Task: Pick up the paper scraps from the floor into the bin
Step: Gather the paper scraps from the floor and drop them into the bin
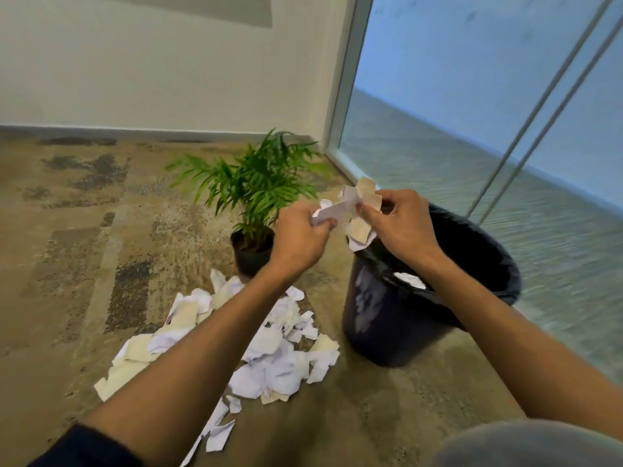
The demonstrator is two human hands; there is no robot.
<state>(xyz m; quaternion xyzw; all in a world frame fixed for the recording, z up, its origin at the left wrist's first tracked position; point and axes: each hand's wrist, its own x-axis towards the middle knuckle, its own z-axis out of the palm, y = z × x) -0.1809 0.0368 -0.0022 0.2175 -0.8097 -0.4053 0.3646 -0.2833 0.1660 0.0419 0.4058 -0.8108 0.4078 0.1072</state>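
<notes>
Paper scraps, held (354,214) — one small bunch of white and cream pieces, pinched between both hands above the near rim of the bin. The left hand (305,235) is curled round the white end; the fingers (374,205) of the right hand (404,227) are closed on the cream end.

Paper scraps, loose (269,352) — one heap spread over the floor (84,264) just left of the bin, too many and too overlapped for a count; a few strays are trailed toward the lower edge of the view.

Bin (387,318) — one, dark, lined with a black bag (478,247); some white paper is already seen inside.

Step in hand, as judged: release of the bunch. It is best carried a little further over the opening before both grips are eased together, so that light pieces are not drifted onto the rim or back to the floor.

Potted plant (256,183) — one, standing behind the heap and beside the bin. Glass panel (472,96) — one, at the right, beyond the bin.
</notes>
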